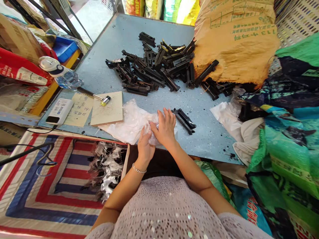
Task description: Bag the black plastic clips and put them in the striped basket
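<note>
At the table's front edge, my left hand is closed on the gathered edge of a thin clear plastic bag. My right hand meets it there, thumb pressed to the plastic near the left fingertips and the other fingers stretched upward. The bag lies over or beside a heap of similar white, filmy bags; where one ends and another begins, I cannot tell. Just right of my right hand, a single black slotted plastic part rests on the blue table.
Many similar black parts are piled behind, against a big orange woven sack. Leftward are a small hammer on a board, a white device and a bottle. Bagged parts fill a striped container below.
</note>
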`<state>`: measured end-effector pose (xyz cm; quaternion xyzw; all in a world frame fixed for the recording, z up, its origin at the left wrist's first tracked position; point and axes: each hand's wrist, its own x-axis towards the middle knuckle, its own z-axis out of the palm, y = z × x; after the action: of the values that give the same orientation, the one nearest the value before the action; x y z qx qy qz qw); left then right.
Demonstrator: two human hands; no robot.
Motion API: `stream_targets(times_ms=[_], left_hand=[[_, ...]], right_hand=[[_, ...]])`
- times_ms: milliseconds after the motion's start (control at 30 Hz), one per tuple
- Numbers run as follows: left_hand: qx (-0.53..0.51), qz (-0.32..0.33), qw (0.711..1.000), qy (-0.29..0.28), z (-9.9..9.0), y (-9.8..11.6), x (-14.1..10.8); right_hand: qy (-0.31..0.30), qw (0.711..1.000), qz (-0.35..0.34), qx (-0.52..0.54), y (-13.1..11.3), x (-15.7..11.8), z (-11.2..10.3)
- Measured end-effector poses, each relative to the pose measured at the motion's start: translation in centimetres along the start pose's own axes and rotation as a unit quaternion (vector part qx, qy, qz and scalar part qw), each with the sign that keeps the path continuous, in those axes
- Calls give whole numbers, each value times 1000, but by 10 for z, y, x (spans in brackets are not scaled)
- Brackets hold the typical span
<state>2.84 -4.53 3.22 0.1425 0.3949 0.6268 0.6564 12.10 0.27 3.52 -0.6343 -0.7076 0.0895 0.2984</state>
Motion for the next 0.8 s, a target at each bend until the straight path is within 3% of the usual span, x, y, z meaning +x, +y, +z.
stream_targets(times_ms=[200,333,467,567,633,667,733,800], left_hand=[[-10,-33,998,-56,-2,15,1],[-13,-55,995,-86,0,19,-1],[-15,-58,996,-70,-5,18,1],[12,-20,999,-30,-16,21,6],[85,-2,995,-44,-23,26,10],[134,-7,988,-77,-25,30,12],[224,-39,958,-176,-26,37,12],[275,-63,921,-270,-23,44,11]], right_hand=[[7,999,-10,43,5,-1,-26],[26,998,-11,62,6,0,-33],[54,996,-14,73,15,1,-36],[75,993,-29,86,21,1,-57],[32,991,-89,96,22,1,-78],[-13,986,-136,101,21,0,-88],[-127,958,-229,113,19,-2,-100],[-218,931,-252,148,18,-5,-97]])
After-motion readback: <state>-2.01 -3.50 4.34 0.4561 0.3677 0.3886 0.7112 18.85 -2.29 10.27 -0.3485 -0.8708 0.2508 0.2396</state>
